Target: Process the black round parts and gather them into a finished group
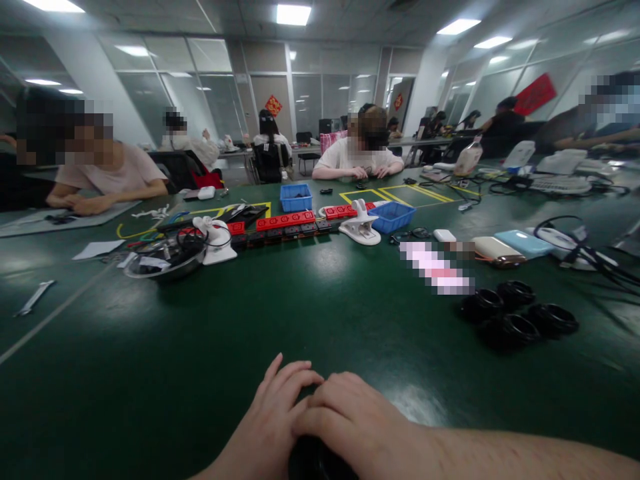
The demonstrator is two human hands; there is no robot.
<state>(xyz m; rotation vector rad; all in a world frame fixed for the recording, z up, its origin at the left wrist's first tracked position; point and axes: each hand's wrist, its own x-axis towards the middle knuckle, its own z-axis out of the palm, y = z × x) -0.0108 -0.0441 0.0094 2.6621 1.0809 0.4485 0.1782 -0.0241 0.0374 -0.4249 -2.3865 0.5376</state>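
My left hand (273,423) and my right hand (347,413) meet at the bottom middle, close over the table. Between and below them shows a glossy black rounded part (317,460), mostly hidden by my hands and cut off by the lower edge. The right hand curls over its top, with the fingers bent. Along its left side lies the left hand, its fingers reaching forward and its thumb side tucked under the right hand. Several black ring-shaped parts (515,327) with open tops stand to the right on the green table (200,367).
A metal bowl of small parts (165,263), white clip bases (361,223), red-and-black strips (285,220) and blue bins (393,217) line the table's middle. A wrench (35,298) lies left. Power banks (497,250) and cables sit right. People sit across the table.
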